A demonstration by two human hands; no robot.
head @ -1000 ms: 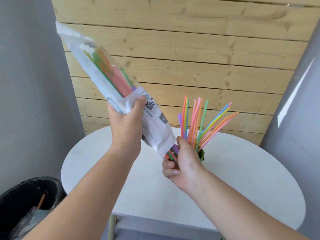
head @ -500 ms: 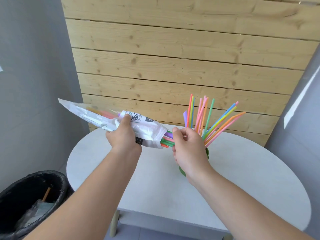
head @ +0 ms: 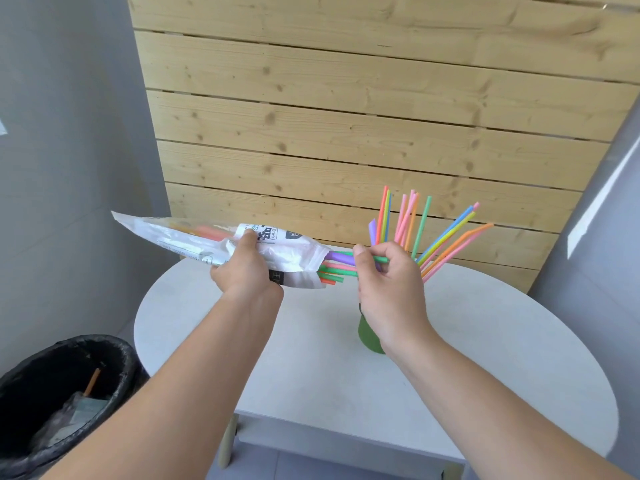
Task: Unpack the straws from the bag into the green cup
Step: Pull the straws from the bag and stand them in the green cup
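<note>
My left hand [head: 245, 271] grips the white plastic straw bag [head: 194, 242], held roughly level above the table with its open mouth toward the right. Several coloured straw ends [head: 332, 270] stick out of that mouth. My right hand [head: 389, 285] pinches a green straw [head: 377, 259] and a purple one at the bag's opening. The green cup [head: 367, 336] stands on the table, mostly hidden behind my right hand and wrist. Several coloured straws [head: 422, 226] fan up and to the right out of the cup.
The round white table [head: 485, 358] stands against a wooden slat wall [head: 346, 116]. A black-lined waste bin [head: 65, 400] holding scraps sits on the floor at lower left. Grey walls close in on both sides.
The bag came down from a steep tilt to roughly level. My right hand rose from the cup's base to the bag's mouth and now pinches straws drawn slightly further out.
</note>
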